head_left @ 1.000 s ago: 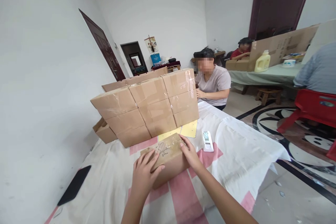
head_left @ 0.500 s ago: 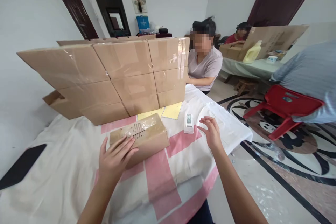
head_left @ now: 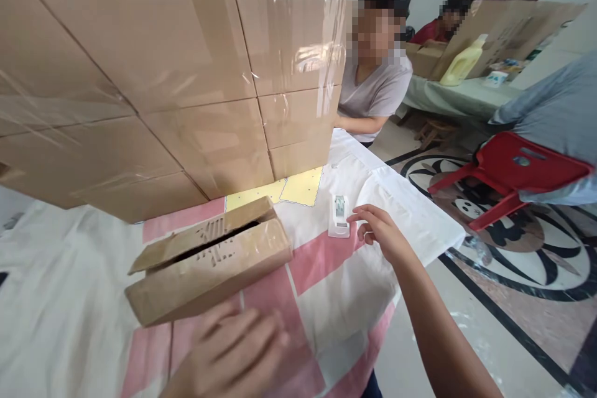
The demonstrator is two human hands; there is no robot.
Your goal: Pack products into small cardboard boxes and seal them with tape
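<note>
A small white device with a grey display (head_left: 339,214) lies on the cloth. Beside its right edge is my right hand (head_left: 380,233), index finger stretched toward it and the other fingers loosely bent, with nothing held; whether the fingertip touches the device, I cannot tell. A long cardboard box (head_left: 233,267) with dark print sits to the left, its top flaps slightly parted and a dark gap between them. My left hand (head_left: 228,354) is off the box, low in front of it, and smeared by motion, so its fingers are unclear.
A wall of taped cardboard boxes (head_left: 196,93) stands behind, with yellow sheets (head_left: 301,186) at its foot. A person (head_left: 377,87) sits beyond it. To the right are a red chair (head_left: 522,161) and another table with a yellow bottle (head_left: 464,62).
My left hand has come off the box and down toward me. The box's flaps now gape slightly. My right hand's fingers have come closer to the white device. The view has tilted down.
</note>
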